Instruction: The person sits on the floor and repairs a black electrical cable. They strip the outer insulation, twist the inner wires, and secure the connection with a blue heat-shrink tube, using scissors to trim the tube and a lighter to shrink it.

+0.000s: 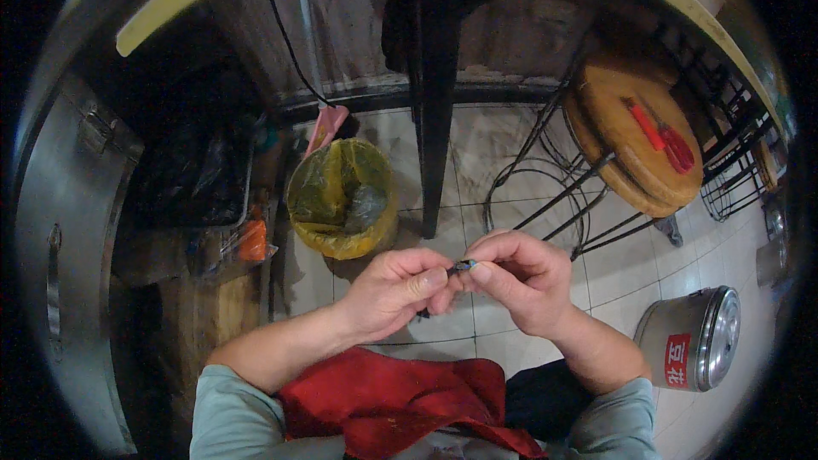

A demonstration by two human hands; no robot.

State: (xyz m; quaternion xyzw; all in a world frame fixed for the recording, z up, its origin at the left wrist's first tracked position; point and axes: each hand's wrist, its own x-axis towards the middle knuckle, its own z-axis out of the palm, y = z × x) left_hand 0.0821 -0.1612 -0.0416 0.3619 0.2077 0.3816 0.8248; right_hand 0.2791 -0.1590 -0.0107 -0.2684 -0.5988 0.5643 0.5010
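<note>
My left hand (405, 288) and my right hand (524, 277) meet in front of me, above the tiled floor. Between their fingertips is a small, dark, cord-like piece (463, 265) with bits of blue on it. My left thumb and fingers pinch its left part. At its right end, my right thumb and index finger press together on it. A short black tip shows below my left fingers; whether it belongs to the same piece, I cannot tell. The fingers cover most of the piece.
A yellow-lined bin (341, 204) stands ahead on the left, beside a pink dustpan (325, 129). Red-handled tools (660, 136) lie on a round wooden stool (613, 102) at the right. Near my right elbow sits a lidded metal pot (682, 341). A black table leg (436, 119) rises ahead.
</note>
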